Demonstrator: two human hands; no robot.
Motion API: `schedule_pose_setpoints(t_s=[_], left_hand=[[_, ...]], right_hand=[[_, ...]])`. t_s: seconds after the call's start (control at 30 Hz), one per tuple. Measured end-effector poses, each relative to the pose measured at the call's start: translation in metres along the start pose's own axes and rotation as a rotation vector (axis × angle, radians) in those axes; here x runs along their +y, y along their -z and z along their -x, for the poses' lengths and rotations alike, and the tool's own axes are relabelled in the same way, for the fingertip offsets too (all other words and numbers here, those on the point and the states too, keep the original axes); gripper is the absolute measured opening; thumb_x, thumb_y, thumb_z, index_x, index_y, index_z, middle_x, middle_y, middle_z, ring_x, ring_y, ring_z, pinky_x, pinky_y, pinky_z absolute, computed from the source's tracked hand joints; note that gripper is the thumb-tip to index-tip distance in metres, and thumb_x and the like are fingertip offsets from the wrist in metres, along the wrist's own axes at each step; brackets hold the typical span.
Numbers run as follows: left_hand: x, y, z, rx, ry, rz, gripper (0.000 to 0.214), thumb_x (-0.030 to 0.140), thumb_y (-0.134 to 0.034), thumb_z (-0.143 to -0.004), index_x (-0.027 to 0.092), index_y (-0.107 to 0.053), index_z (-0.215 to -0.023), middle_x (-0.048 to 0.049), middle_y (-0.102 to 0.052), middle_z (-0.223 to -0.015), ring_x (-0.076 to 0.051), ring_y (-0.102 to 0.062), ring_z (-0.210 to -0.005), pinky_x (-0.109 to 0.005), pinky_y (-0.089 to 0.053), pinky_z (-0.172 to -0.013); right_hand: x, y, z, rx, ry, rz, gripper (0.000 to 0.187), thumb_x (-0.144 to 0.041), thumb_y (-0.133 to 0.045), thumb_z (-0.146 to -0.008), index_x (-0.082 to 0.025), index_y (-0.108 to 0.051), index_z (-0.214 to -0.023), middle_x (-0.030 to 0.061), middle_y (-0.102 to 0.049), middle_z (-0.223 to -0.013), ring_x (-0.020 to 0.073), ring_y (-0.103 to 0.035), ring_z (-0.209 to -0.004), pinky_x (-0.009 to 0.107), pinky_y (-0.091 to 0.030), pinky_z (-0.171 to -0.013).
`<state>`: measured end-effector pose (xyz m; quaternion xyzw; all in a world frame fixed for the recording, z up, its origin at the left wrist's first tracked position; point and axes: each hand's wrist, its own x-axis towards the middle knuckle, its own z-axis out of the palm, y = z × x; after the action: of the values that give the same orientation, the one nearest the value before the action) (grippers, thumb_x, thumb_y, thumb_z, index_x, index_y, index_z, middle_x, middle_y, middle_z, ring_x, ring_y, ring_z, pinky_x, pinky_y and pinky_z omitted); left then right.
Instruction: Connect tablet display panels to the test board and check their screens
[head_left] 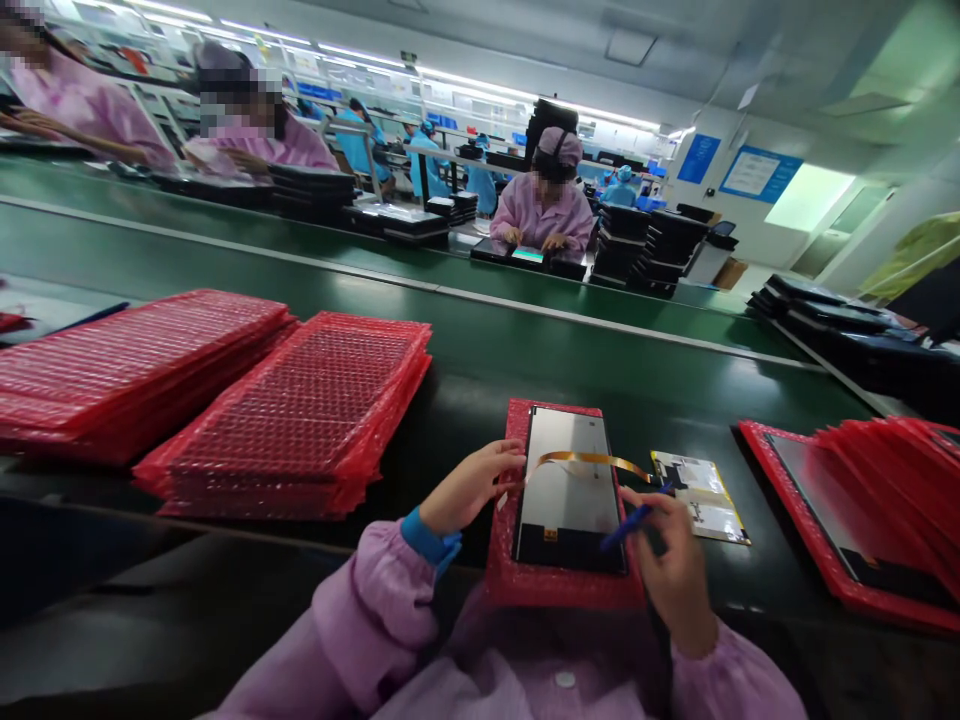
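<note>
A display panel (568, 487) lies face down on a red bubble-wrap bag (559, 582) right in front of me. An orange flex cable (592, 460) arcs from the panel's left edge to a small circuit board (701, 495) lying on the dark bench to its right. My left hand (470, 487) pinches the panel's left edge where the cable starts. My right hand (675, 570) is closed around a blue pen-like tool (630, 523), its tip over the panel's lower right part.
Two stacks of red bubble-wrap bags (300, 415) (127, 365) sit to my left. More red bags with panels (862, 510) lie at the right. A green conveyor belt (525, 340) runs behind. Workers in pink coats (545, 205) sit opposite beside black trays (649, 245).
</note>
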<state>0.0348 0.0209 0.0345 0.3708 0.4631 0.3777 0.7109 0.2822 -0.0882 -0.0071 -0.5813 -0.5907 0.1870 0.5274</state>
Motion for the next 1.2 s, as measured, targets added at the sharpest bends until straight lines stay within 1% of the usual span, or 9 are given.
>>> schedule_pose_setpoints(t_s=[0.07,0.17,0.4,0.53,0.67,0.8,0.9,1.1,1.2], left_hand=[[0.010,0.004,-0.005,-0.014,0.070,0.046,0.024,0.020,-0.066,-0.070,0.016,-0.063,-0.094,-0.0068,-0.068,-0.094,-0.021,-0.062,-0.096,-0.029,-0.048,-0.077],[0.018,0.006,-0.013,-0.042,0.154,0.089,0.013,0.019,-0.065,-0.070,0.014,-0.064,-0.082,-0.0071,-0.068,-0.083,-0.019,-0.063,-0.086,-0.027,-0.048,-0.073],[0.025,0.002,-0.016,-0.074,0.245,0.115,0.005,0.018,-0.063,-0.071,0.014,-0.062,-0.074,-0.0026,-0.065,-0.071,-0.015,-0.061,-0.071,-0.025,-0.049,-0.067],[0.024,0.006,-0.005,-0.116,0.292,0.111,0.009,0.019,-0.063,-0.070,0.014,-0.064,-0.078,-0.0041,-0.066,-0.078,-0.017,-0.062,-0.075,-0.030,-0.051,-0.069],[0.019,0.010,-0.003,-0.127,0.283,0.105,0.011,0.021,-0.064,-0.069,0.014,-0.064,-0.078,-0.0039,-0.068,-0.080,-0.016,-0.063,-0.077,-0.029,-0.052,-0.069],[0.008,0.005,-0.012,-0.122,0.235,0.055,0.011,0.019,-0.068,-0.066,0.013,-0.062,-0.074,-0.0021,-0.067,-0.071,-0.012,-0.062,-0.065,-0.022,-0.048,-0.060],[-0.004,-0.003,-0.018,-0.148,0.190,0.000,0.017,0.016,-0.073,-0.062,0.012,-0.061,-0.074,-0.0008,-0.065,-0.064,-0.012,-0.060,-0.056,-0.022,-0.046,-0.055],[-0.022,-0.011,-0.014,-0.165,0.130,-0.039,0.035,0.022,-0.079,-0.057,0.016,-0.055,-0.081,0.0010,-0.065,-0.067,-0.014,-0.062,-0.058,-0.024,-0.048,-0.054],[-0.025,-0.008,-0.007,-0.143,0.090,-0.060,0.038,0.027,-0.080,-0.058,0.018,-0.052,-0.082,0.0038,-0.062,-0.066,-0.011,-0.059,-0.055,-0.021,-0.046,-0.051]], right_hand=[[0.006,-0.019,0.003,-0.084,0.078,0.212,0.031,-0.031,-0.055,-0.085,-0.022,-0.049,-0.114,0.0147,-0.061,-0.127,0.0295,-0.061,-0.111,0.046,-0.053,-0.087],[0.015,-0.034,0.006,-0.157,0.130,0.391,0.029,-0.032,-0.055,-0.086,-0.021,-0.048,-0.113,0.0164,-0.058,-0.129,0.0311,-0.057,-0.117,0.051,-0.051,-0.093],[0.020,-0.032,0.006,-0.222,0.154,0.475,0.031,-0.035,-0.059,-0.087,-0.020,-0.044,-0.109,0.0194,-0.057,-0.131,0.0311,-0.058,-0.117,0.046,-0.053,-0.091],[0.020,-0.033,0.006,-0.216,0.158,0.475,0.029,-0.034,-0.057,-0.088,-0.021,-0.043,-0.110,0.0189,-0.057,-0.131,0.0302,-0.058,-0.117,0.046,-0.053,-0.091],[0.019,-0.033,0.007,-0.215,0.195,0.471,0.030,-0.037,-0.056,-0.088,-0.021,-0.043,-0.110,0.0183,-0.059,-0.128,0.0303,-0.059,-0.114,0.045,-0.054,-0.089],[0.018,-0.031,0.008,-0.216,0.206,0.445,0.029,-0.041,-0.053,-0.091,-0.021,-0.044,-0.110,0.0176,-0.059,-0.126,0.0291,-0.059,-0.114,0.045,-0.054,-0.089],[0.019,-0.031,0.008,-0.191,0.232,0.442,0.032,-0.043,-0.054,-0.090,-0.022,-0.044,-0.112,0.0164,-0.060,-0.125,0.0293,-0.060,-0.113,0.046,-0.055,-0.088],[0.023,-0.030,0.010,-0.119,0.264,0.382,0.046,-0.046,-0.053,-0.090,-0.019,-0.038,-0.124,0.0218,-0.047,-0.139,0.0322,-0.047,-0.128,0.050,-0.049,-0.098],[0.024,-0.028,0.010,-0.071,0.234,0.322,0.048,-0.047,-0.054,-0.090,-0.019,-0.038,-0.125,0.0223,-0.046,-0.139,0.0326,-0.046,-0.129,0.049,-0.048,-0.099]])
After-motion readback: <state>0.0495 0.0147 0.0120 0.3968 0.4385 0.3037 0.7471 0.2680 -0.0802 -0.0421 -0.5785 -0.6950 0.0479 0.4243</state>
